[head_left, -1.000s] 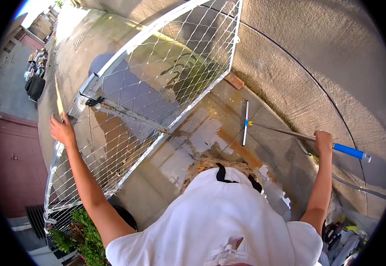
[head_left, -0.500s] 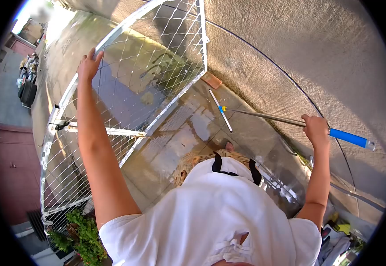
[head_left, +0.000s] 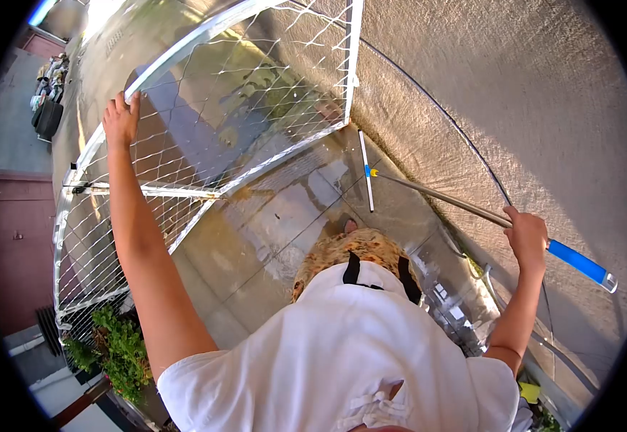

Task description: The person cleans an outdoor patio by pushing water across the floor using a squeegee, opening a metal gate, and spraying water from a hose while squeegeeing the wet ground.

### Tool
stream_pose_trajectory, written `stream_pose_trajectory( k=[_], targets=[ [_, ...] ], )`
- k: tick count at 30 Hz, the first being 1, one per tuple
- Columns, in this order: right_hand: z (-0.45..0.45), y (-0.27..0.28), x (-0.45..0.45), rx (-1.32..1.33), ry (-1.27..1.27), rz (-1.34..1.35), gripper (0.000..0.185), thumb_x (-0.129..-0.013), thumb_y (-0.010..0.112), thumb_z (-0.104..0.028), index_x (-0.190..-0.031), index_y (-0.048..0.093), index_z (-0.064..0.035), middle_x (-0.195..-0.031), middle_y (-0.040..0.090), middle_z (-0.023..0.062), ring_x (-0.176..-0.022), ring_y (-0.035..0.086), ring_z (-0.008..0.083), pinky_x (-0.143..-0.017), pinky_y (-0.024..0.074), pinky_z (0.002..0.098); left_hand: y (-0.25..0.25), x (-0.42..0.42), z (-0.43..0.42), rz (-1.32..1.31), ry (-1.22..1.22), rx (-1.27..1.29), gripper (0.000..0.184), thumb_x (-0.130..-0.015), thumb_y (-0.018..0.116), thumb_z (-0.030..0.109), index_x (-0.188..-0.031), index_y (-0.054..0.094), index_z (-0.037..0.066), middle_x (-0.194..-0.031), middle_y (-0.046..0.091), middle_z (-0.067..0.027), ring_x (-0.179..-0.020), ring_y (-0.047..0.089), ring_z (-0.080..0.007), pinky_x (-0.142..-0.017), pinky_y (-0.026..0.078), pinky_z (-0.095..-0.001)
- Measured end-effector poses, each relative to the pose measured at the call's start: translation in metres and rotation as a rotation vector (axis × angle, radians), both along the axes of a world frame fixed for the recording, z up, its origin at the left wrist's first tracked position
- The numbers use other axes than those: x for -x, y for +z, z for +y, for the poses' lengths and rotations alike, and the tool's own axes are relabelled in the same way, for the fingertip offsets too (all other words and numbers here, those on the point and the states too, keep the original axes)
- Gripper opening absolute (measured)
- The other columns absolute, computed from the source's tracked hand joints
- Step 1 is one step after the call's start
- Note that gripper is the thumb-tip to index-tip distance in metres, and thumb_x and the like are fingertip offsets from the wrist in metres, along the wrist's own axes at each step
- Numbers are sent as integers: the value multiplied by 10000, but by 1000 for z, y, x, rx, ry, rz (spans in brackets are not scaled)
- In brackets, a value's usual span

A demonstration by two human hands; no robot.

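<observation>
My left hand has its fingers hooked over the white top rail of a wire-mesh gate. My right hand is closed round the metal pole of a floor squeegee, just below its blue grip. The squeegee's white blade, with a yellow and blue joint, rests on the wet paved floor close to the gate's bottom corner. Through the mesh, a reddish brick shows near the wall.
A rough beige wall runs along the right, with a dark cable against it. Wet tiles lie round my feet. Green plants stand at lower left. Beyond the gate are a dark suitcase-like object and a reddish door.
The gate has swung toward the wall, and the brick now shows behind its mesh. My left hand has shifted left in view. The squeegee's grip end sits lower in view.
</observation>
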State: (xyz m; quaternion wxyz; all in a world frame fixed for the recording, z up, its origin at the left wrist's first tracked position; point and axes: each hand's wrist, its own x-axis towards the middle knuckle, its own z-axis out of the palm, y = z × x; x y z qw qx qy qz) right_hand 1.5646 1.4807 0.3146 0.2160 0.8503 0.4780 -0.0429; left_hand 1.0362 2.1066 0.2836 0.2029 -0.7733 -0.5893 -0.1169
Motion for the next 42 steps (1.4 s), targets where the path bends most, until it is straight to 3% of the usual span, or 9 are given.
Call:
stream_pose_trajectory(
  k=[10,15,18,19,22,25,29,35,42],
  targets=[
    [-127,9,49,-56,-60,-57,372,-704,737,-130,-1050,601,-135,-703,641,120,-720,651,301,-657,495,411,-18,32,-57,-78,-132,0,481,-973,281,510,-1266,495,195,-1234,512,-144,-1181,451,-334,-999,312,-433],
    [-175,10,50,-46,-44,-72,367,-716,728,-130,-1063,607,-138,-737,649,127,-720,648,304,-657,495,410,-20,58,-80,18,-257,83,649,-934,364,572,-1418,361,139,-1405,410,-160,-1276,361,-363,-1095,229,-388],
    [-195,12,48,-86,-33,-68,351,-728,719,-125,-1062,610,-137,-762,649,121,-736,645,304,-660,494,414,-1,46,-115,-249,-125,311,762,-843,421,683,-1369,456,133,-1423,366,-214,-1366,261,-365,-1112,210,-407],
    [-198,13,47,-97,-27,-71,350,-731,717,-123,-1063,610,-138,-764,649,119,-741,644,304,-660,494,415,16,31,-145,-621,-178,470,770,-800,515,677,-1335,506,123,-1440,339,-223,-1371,261,-354,-1100,240,-411],
    [-207,9,37,-128,7,-71,347,-737,713,-121,-1067,610,-142,-770,647,115,-751,641,303,-663,495,416,43,-14,-238,-806,-403,450,689,-815,565,618,-1318,531,150,-1465,305,-207,-1377,260,-333,-1090,260,-404],
    [-215,-5,18,-193,66,-41,344,-741,711,-124,-1070,612,-145,-772,646,114,-750,639,303,-664,495,413,73,-51,-343,-652,-522,505,581,-894,545,496,-1334,510,118,-1434,370,-167,-1347,328,-284,-1084,272,-374],
    [-221,-28,-18,-241,152,-15,305,-757,708,-167,-1046,610,-164,-742,639,101,-708,639,296,-628,500,405,77,-55,-424,-492,-260,776,553,-904,540,488,-1354,493,169,-1490,287,-148,-1345,335,-284,-1089,277,-371],
    [-225,-102,-46,-263,166,166,238,-815,658,-227,-1043,607,-180,-744,645,114,-701,643,308,-624,499,427,76,-12,-498,-573,-174,785,641,-858,585,532,-1341,483,124,-1451,337,-176,-1337,340,-334,-1052,334,-388],
    [-214,-152,-29,-156,154,388,272,-847,608,-218,-1119,614,-212,-793,663,139,-737,647,315,-671,501,433,96,32,-549,-76,-11,669,533,-790,715,373,-1147,537,20,-1294,483,-152,-1146,504,-315,-941,400,-370]
  ],
)
